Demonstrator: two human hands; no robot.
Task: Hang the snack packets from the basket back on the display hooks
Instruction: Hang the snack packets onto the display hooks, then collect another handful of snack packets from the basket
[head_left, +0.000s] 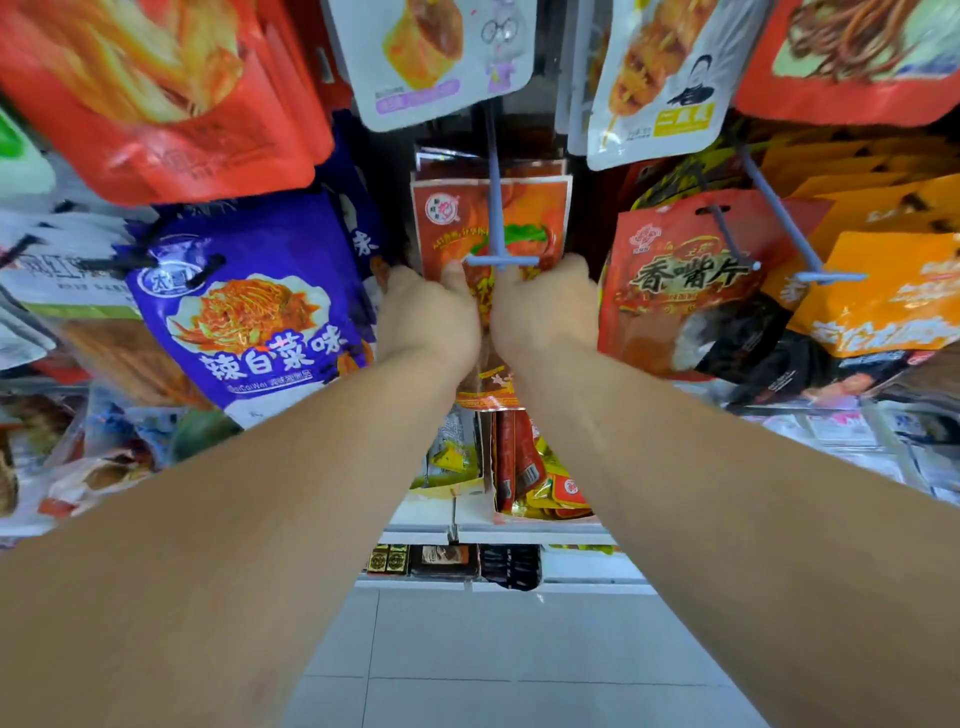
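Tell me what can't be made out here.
Head view:
- The basket: outside the frame.
- The orange-red foil snack packet: middle covered by the left hand and right hand; hang hole unseen, so whether it sits on the grey-blue plastic hook is unclear.
- The large red packet, top left: print blurred.

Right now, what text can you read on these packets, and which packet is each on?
"辣白菜味": purple packet, large white characters.
"香嘴片": red packet.
orange packet, centre: print too blurred to read.
white packet, yellow label: blurred.
Everything else: unreadable.
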